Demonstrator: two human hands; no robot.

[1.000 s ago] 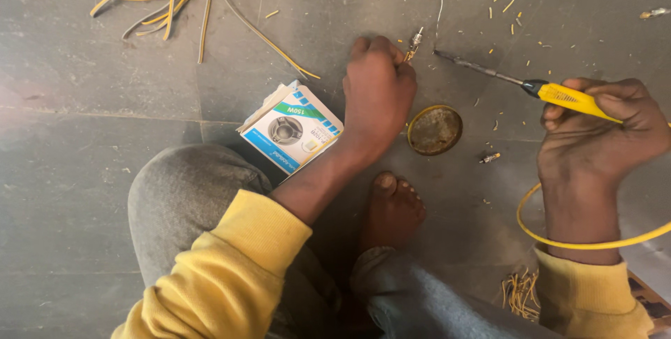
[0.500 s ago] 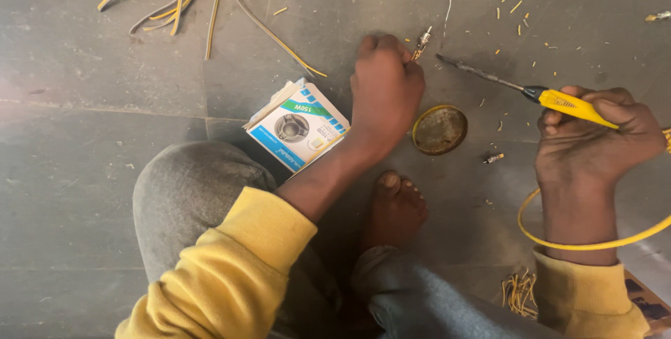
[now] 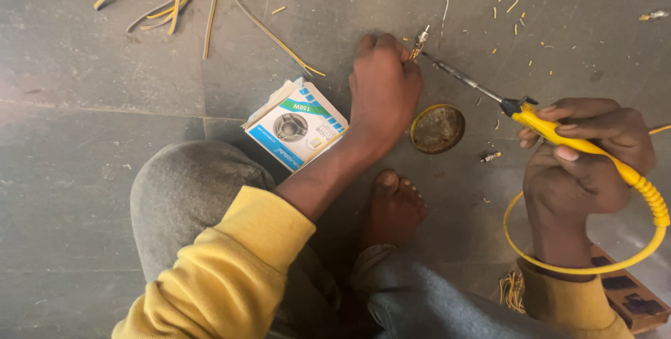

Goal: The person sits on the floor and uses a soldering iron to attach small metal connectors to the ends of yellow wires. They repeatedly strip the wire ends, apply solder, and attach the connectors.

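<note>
Grip: left hand pinches a small metal connector on the floor; right hand closed around a yellow-handled soldering iron, tip touching the connector. Round tin just below it. Joint in progress; a second connector beside the tin untouched.

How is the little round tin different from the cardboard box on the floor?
The round yellow-rimmed tin is small, circular and open, showing brownish contents. The blue-and-white cardboard box is bigger, rectangular and shows a printed picture. The tin lies right of the left hand, the box left of it. Both rest on the grey floor.
</note>
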